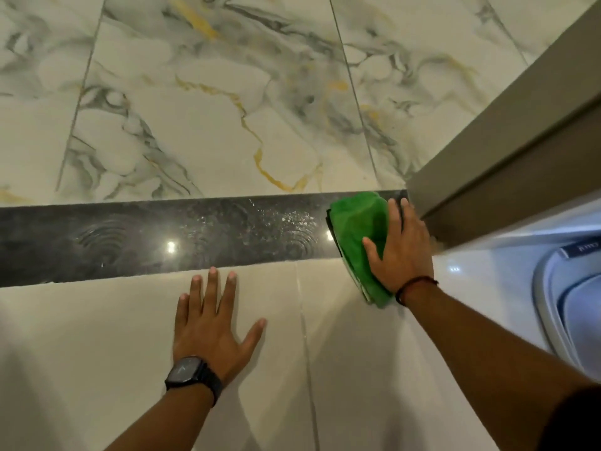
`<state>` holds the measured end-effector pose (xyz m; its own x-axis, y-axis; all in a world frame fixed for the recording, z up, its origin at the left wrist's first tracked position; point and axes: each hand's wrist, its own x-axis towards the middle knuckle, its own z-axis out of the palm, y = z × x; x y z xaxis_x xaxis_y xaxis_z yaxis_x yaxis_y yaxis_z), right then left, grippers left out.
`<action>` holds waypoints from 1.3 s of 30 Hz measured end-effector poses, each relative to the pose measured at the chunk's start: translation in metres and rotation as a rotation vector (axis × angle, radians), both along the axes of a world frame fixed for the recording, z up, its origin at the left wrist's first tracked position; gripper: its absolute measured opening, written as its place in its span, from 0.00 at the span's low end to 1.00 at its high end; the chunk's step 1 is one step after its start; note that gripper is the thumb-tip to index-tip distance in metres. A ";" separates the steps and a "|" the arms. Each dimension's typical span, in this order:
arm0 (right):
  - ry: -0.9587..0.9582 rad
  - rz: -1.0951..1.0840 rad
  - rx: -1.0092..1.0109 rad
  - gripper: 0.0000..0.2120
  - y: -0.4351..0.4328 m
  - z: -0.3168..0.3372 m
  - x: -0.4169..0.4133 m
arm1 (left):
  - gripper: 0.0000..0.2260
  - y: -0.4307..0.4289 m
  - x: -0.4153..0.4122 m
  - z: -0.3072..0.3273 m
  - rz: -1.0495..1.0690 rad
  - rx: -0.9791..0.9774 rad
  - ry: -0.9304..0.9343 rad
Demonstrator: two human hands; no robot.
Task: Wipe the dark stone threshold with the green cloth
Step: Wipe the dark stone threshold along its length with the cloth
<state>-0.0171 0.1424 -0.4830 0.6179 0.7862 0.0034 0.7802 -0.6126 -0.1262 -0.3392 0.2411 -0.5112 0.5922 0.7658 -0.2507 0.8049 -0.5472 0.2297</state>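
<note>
The dark stone threshold (195,236) runs as a glossy black band across the floor, with wet streaks and arc marks on it. At its right end lies the folded green cloth (357,229), reaching from the threshold onto the cream tile below. My right hand (400,249) presses flat on the cloth's right side, fingers spread, next to the door frame. My left hand (211,323) rests flat on the cream floor tile just below the threshold, fingers apart, holding nothing. A black watch sits on its wrist.
A grey-brown door frame (507,151) rises at the right, meeting the threshold's end. White marble tiles with grey and gold veins (201,118) lie beyond the threshold. A white rounded fixture (566,304) sits at the far right.
</note>
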 end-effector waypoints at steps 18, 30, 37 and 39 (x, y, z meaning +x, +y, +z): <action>0.108 0.479 -0.123 0.28 0.099 -0.030 -0.117 | 0.40 0.008 -0.004 -0.009 -0.067 0.041 0.014; 0.106 0.168 -0.056 0.27 0.027 -0.027 -0.039 | 0.39 0.023 -0.017 -0.013 -0.129 0.034 -0.019; 0.064 -0.105 -0.080 0.27 0.088 -0.034 -0.064 | 0.39 0.021 -0.016 -0.014 -0.123 0.047 -0.043; 0.071 -0.114 -0.086 0.28 0.101 -0.032 -0.075 | 0.39 0.020 -0.016 -0.013 -0.118 0.040 -0.045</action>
<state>-0.0920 0.2430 -0.5155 0.6996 0.7064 -0.1080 0.6959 -0.7078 -0.1217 -0.3548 0.2614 -0.5239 0.6889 0.6987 -0.1929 0.7235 -0.6470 0.2405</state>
